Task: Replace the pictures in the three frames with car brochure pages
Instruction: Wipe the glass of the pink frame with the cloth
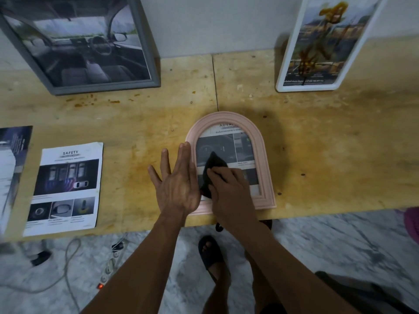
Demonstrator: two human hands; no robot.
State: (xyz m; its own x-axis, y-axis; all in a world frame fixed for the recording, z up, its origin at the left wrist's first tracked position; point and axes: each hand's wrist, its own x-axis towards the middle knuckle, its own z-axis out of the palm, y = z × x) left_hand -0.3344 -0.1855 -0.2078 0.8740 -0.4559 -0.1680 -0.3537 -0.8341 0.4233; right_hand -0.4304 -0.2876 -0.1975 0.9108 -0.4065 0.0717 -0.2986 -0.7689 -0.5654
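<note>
The person is wiping the glass of the pink arched frame, which is lying flat near the front edge of the wooden table with a car brochure page already showing behind the glass. To do this well, the frame should be kept from sliding while the dark cloth is being swept over the whole pane, right into the curved top, with pressure kept light so the glass is not flexing against the page.

The left hand is lying flat with its fingers straight and spread, its inner edge resting along the frame's left rim and steadying it. The right hand is curling its fingers down onto the cloth, pinching and pressing it against the glass in the lower half of the pane.

The grey frame and the white frame are leaning against the wall at the back, both showing car pictures, so the task is looking close to finished. A spare SAFETY brochure page is lying on the table to the left
</note>
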